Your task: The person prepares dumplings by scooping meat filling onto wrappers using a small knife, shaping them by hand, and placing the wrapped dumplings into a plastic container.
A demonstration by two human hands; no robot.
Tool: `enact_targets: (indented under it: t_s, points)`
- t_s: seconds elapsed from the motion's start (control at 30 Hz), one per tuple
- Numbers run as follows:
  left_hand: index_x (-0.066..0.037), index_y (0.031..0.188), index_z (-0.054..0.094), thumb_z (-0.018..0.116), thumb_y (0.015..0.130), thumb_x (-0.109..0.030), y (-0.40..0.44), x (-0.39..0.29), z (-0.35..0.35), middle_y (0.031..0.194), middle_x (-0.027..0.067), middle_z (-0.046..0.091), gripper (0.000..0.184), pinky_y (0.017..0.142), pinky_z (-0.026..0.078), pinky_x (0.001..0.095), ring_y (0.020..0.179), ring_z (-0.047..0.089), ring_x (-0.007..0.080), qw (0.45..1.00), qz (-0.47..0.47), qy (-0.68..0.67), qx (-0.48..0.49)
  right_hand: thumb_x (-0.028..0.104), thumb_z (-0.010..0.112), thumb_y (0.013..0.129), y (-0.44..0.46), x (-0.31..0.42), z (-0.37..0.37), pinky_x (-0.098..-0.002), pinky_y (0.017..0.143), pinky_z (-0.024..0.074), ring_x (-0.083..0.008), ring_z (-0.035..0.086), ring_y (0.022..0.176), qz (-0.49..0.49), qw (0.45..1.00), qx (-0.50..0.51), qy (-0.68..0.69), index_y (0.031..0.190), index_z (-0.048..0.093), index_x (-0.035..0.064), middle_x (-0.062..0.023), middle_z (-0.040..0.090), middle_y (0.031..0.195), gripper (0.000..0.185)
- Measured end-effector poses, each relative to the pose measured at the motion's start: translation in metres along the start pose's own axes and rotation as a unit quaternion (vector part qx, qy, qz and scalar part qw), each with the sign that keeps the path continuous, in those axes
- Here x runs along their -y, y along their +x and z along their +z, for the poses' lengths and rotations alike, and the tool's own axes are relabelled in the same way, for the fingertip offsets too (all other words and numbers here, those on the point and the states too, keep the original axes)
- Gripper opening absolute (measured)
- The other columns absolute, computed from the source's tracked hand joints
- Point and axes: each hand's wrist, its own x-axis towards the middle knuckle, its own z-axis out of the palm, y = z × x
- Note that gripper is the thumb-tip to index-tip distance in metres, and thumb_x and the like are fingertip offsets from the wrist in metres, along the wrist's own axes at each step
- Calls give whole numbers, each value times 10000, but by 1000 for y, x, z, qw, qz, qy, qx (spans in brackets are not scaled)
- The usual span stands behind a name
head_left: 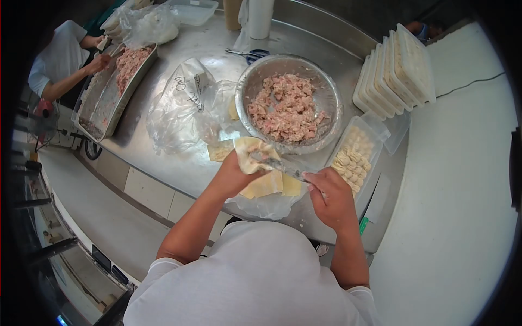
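Observation:
A pale dough wrapper (249,148) rests in my left hand (234,173), whose fingers curl around its underside. My right hand (329,196) pinches the handle of a metal spreader (286,168), and its blade lies against the wrapper. Below the two hands, stacked yellow wrappers (263,186) sit on a plastic sheet (261,207) at the table's near edge. Just beyond is a steel bowl (331,93) with ground meat (288,106) in it. To the right of the bowl, a clear container (363,140) holds rows of folded dumplings (350,167).
Stacked lidded containers (394,73) stand at the back right. Scissors (254,55) lie behind the bowl. A marked plastic bag (182,103) is left of it. At far left, a co-worker (61,60) reaches into a metal tray (126,103) of meat.

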Motion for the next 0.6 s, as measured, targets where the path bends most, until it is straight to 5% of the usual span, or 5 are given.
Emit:
enact_targets:
  t_s: [0.13, 0.27, 0.33, 0.5, 0.6]
  points:
    - [-36, 1073, 596, 781, 776, 9, 7, -18, 11, 990, 35, 634, 353, 809, 538, 298, 921, 638, 151, 958, 36, 280, 51, 15, 650, 828, -12, -5, -15, -371, 643, 504, -279, 611, 700, -9, 994, 84, -71, 1032, 731, 74, -97, 605, 833, 227]
    - [-11, 1047, 588, 756, 836, -39, 11, 8, 23, 894, 34, 640, 271, 752, 537, 290, 832, 647, 147, 924, 148, 346, 68, 7, 675, 815, -25, -7, -48, -331, 646, 481, -251, 607, 715, 13, 991, 102, -90, 1053, 720, 45, -103, 583, 788, 245]
    - [2, 973, 603, 756, 868, -112, 16, 15, 28, 834, 80, 646, 217, 689, 526, 319, 748, 650, 154, 994, 4, 109, 0, 68, 688, 842, -31, -5, -56, -339, 633, 490, -235, 600, 667, 95, 994, 42, -41, 983, 710, 50, -88, 618, 817, 143]
    - [-20, 871, 576, 690, 956, -179, 12, 9, 64, 791, 45, 647, 213, 705, 514, 303, 766, 613, 105, 998, -27, 55, -14, 136, 705, 896, -58, -39, 9, -292, 648, 482, -134, 588, 683, 210, 957, -32, 198, 949, 682, 32, -33, 639, 851, 119]
    - [-6, 1065, 590, 528, 1032, -264, 11, 45, 91, 1007, 102, 649, 267, 867, 521, 365, 922, 625, 164, 995, -5, -81, 60, 150, 687, 930, -57, -24, 49, -261, 620, 468, -107, 574, 669, 232, 878, -78, 412, 1025, 645, 35, -15, 643, 887, 155]
